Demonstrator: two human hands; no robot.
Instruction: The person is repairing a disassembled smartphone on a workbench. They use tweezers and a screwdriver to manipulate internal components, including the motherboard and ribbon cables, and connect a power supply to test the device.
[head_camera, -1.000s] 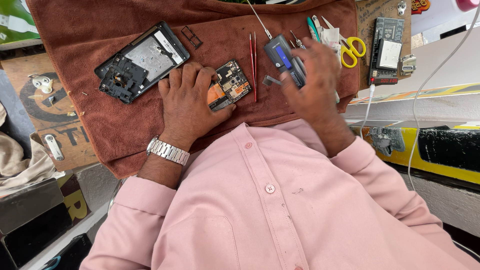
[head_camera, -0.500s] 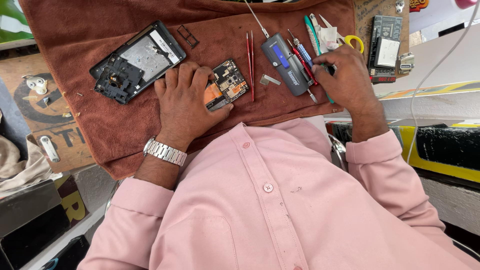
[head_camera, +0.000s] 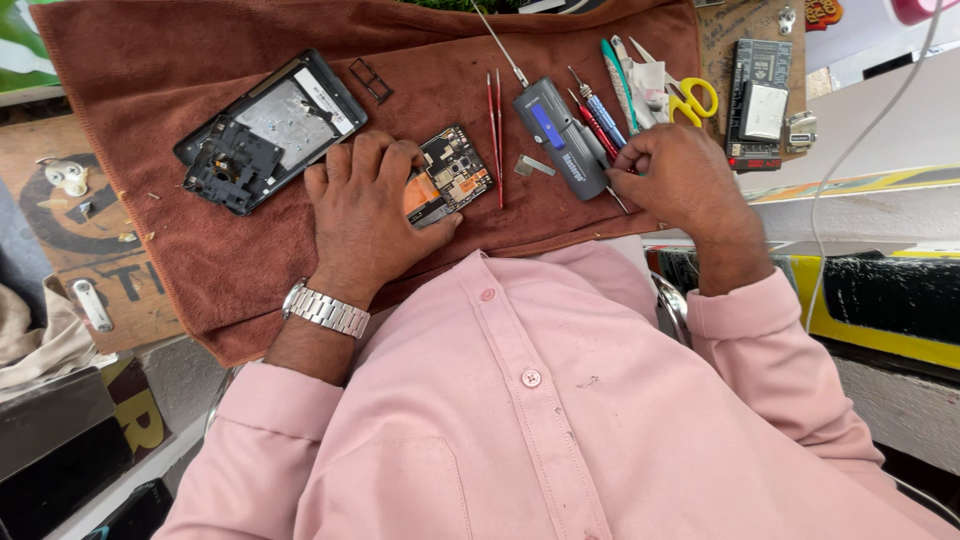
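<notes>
Two bare hands work over a rust-brown terry towel (head_camera: 250, 260), its nap coarse and its near edge hanging off the bench. Far left on the towel lies an opened black phone shell (head_camera: 270, 132), a flat rectangle tilted on the cloth, with a dull silver metal plate in its middle and dark moulded plastic at its lower end. Just above its upper corner rests a small black card tray (head_camera: 372, 80), a thin open frame.

Next comes the left hand (head_camera: 370, 205), palm down with fingers spread loosely, a steel link watch (head_camera: 325, 308) on its wrist. Its thumb and fingertips press on a small circuit board (head_camera: 448, 175), dark with orange patches and tiny metal parts, pinning it flat to the towel near the person's chest.

Beside the board lie red slim tweezers (head_camera: 495, 135), two straight thin legs pointing away. Right of them sits a grey plastic tester (head_camera: 560, 140), an oblong with a blue panel and a thin wire rising from its top, with a little grey metal strip (head_camera: 535, 166) beside it.

Then the right hand (head_camera: 680, 185), curled shut, pinches a thin metal-tipped tool (head_camera: 618, 198) whose point reaches toward the tester. Behind its knuckles lie yellow-handled scissors (head_camera: 690, 98), and farther right a black rectangular board with a white block (head_camera: 760, 105). A pink buttoned shirt (head_camera: 560, 420) fills the foreground.
</notes>
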